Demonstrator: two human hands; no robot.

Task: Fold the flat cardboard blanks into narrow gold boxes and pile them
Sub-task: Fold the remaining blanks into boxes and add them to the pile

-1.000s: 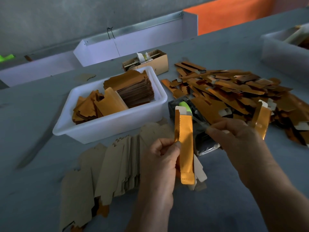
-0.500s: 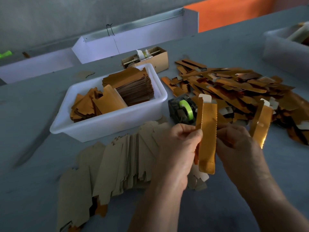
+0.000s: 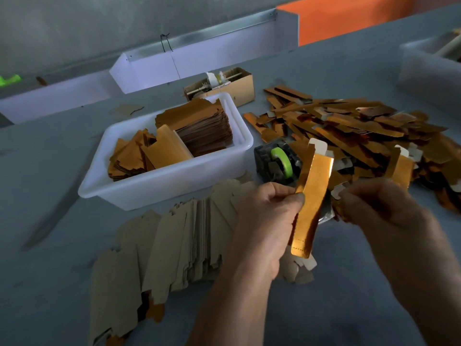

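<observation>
I hold a narrow gold box [image 3: 311, 203] upright over the table, leaning slightly right, with a white flap open at its top. My left hand [image 3: 269, 218] pinches its left edge about halfway up. Just off its right edge, my right hand [image 3: 379, 211] has curled fingers; whether they hold anything is hidden. Flat blanks [image 3: 174, 245] lie fanned out, brown side up, under my left arm. The pile of folded gold boxes [image 3: 361, 131] spreads at the right, with one box [image 3: 399, 166] sticking up behind my right hand.
A white tub [image 3: 162, 193] behind the fan holds stacked gold blanks. A tape dispenser with green tape [image 3: 279, 161] stands between the tub and the pile. A small cardboard box [image 3: 239, 88] and a white trough [image 3: 199, 63] stand further back, and a translucent tub [image 3: 424, 73] is far right.
Both hands carried the gold box to the right and a little higher, and it now leans right. My right hand shifted from its upper end to beside its right edge.
</observation>
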